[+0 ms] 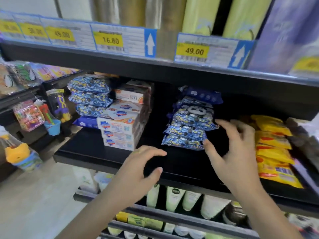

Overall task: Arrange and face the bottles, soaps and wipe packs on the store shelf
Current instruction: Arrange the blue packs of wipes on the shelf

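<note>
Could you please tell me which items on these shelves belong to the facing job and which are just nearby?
Part of the job:
- right blue wipe stack, touched by right hand
- left blue wipe stack
- soap boxes
- left hand, hovering, empty

Just nearby:
- yellow packs
- hanging toys
- price tags
- tubes below

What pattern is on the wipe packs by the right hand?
Blue wave print with yellow accents on the wipe packs; a panda face on an upper one. Head view.

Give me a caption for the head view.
Right hand touches stacked blue patterned wipe packs; left hand hovers open.
</note>
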Motion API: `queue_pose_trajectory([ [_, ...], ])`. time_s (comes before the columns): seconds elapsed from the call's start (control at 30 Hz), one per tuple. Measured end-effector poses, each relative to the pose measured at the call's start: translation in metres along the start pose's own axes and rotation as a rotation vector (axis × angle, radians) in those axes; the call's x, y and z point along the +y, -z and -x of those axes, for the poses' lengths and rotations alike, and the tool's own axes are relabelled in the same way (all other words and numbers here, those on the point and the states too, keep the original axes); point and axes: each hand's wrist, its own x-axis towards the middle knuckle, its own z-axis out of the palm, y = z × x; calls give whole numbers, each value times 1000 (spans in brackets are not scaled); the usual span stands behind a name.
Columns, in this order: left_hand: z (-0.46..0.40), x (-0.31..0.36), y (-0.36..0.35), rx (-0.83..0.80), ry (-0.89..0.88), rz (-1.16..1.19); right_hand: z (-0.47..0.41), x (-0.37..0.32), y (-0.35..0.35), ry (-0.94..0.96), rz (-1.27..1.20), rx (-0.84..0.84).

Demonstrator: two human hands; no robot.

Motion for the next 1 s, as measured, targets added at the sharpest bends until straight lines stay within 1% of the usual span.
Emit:
queue_pose_trajectory([
  [0.07, -6, -3, -13, -57, 32, -98, -16, 9, 1, 41, 32, -117],
  [0.13, -9, -4, -19, -66, 72, -185, -30, 11, -3, 70, -2, -185],
  [0.27, -13, -5, -15, -76, 127, -151, -55, 12, -17, 89, 45, -248],
  [0.3, -13, -5, -14, -76, 130, -139, -59, 12, -20, 83, 60, -245],
  [0.37, -13, -6, -14, -75, 125, -136, -64, 14, -24, 90, 60, -184],
  [0.43, -14, -7, -15, -75, 137, -122, -65, 16, -28, 108, 23, -126],
  [0.53, -15, -6, -16, -78, 164, -81, -63, 20, -29, 148, -6, -86],
  [0.63, -18, 0, -11, -33, 230, 84, -48, 17, -22, 193, -84, -24],
  [0.73, -29, 11, -1, 93, 370, 362, -20, 9, -14, 265, -149, 21],
  [0.8, -38, 22, 6, 112, 468, 551, -2, 5, -12, 314, -164, 34],
  [0.9, -42, 40, 9, -1, 568, 824, 19, 0, -12, 366, -169, 4],
  [0.93, -42, 46, 8, -53, 560, 861, 25, -1, -12, 382, -162, -5],
  [1.0, -40, 53, 6, -117, 526, 854, 34, -3, -14, 399, -170, -20],
])
